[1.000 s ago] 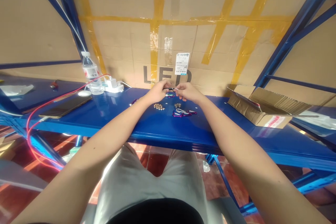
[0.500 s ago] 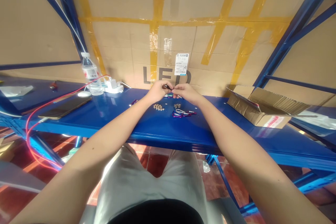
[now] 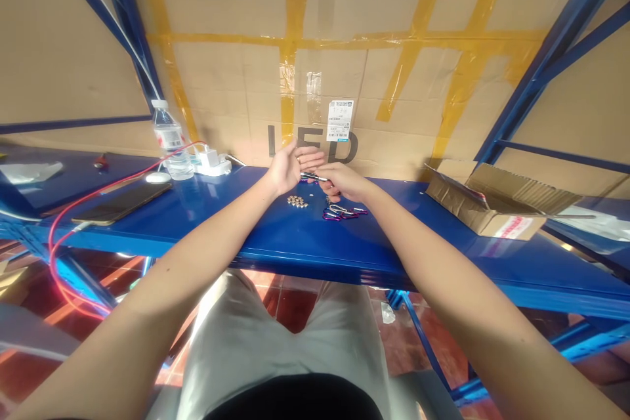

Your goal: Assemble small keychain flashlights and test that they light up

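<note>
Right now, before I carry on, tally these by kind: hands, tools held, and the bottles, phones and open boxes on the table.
Hands (left hand, right hand): 2
Held tool: 1
Bottle: 1
Phone: 1
Open box: 1
Total: 6

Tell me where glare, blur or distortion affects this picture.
Head view: glare on the yellow tape and sunlit floor; head view: wide-angle stretching toward the edges; head view: soft fine detail on the slim tool in the right hand.
</note>
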Demonstrator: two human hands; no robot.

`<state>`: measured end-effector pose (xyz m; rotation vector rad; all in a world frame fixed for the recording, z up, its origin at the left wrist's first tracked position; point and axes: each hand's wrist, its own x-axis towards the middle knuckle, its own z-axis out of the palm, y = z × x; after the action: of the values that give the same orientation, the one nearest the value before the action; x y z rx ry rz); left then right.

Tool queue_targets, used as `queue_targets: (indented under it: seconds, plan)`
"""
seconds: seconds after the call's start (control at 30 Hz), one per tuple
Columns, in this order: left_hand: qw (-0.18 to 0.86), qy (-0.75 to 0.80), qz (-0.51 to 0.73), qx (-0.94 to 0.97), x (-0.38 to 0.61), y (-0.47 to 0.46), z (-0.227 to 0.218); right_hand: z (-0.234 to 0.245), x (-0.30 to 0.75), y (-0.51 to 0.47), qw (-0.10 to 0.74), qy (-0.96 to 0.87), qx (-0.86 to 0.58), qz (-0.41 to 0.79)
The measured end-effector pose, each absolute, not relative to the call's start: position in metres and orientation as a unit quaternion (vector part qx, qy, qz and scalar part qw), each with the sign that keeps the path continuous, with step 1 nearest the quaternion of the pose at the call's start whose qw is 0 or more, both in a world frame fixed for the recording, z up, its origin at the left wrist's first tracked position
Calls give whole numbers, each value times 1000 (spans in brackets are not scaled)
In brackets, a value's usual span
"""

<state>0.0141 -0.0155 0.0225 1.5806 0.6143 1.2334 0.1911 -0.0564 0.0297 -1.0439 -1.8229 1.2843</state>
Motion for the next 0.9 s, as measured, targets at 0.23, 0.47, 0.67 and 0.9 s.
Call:
queue_targets:
  seconds: [0.23, 0.47, 0.67, 0.9]
  plan:
    - [503, 276, 488, 658, 11, -8, 15, 19, 169, -57, 370, -789, -430, 235]
    - [524, 269, 484, 647, 13, -13, 16, 14, 165, -57, 382, -807, -409, 186]
    - [572, 262, 471, 618, 14, -17, 12, 11, 163, -65, 343, -794, -435, 251]
    - [640, 267, 480, 537, 16, -16, 12, 13, 164, -62, 330, -844, -390, 165]
